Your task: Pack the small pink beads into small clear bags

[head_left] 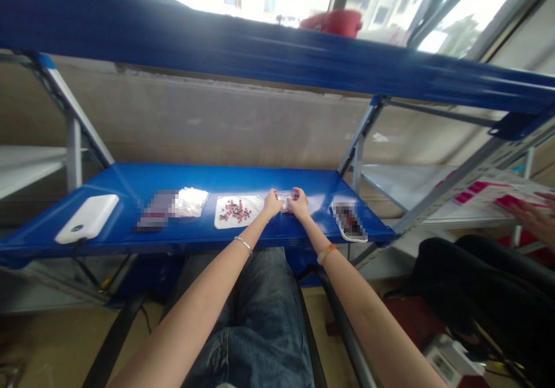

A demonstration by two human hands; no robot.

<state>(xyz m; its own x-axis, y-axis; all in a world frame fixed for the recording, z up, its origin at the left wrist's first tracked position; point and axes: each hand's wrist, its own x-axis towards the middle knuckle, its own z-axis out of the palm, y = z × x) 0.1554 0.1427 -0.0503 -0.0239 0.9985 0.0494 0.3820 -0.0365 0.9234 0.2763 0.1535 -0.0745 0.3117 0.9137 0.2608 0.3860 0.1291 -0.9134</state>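
Note:
Both my hands meet over the blue shelf (130,183). My left hand (272,204) and my right hand (298,203) pinch a small clear plastic bag (286,197) between them, fingers closed on its edges. Just left of my left hand lies a white sheet (222,221) with several small red pieces (235,210) scattered on it. Further left sits a pile of clear small bags (191,201).
A white power bank (88,218) lies at the shelf's left end, and a phone (349,221) at its right end. A blue beam (260,52) crosses overhead. Another person's hand (534,217) rests on pink-printed sheets (489,194) at the right.

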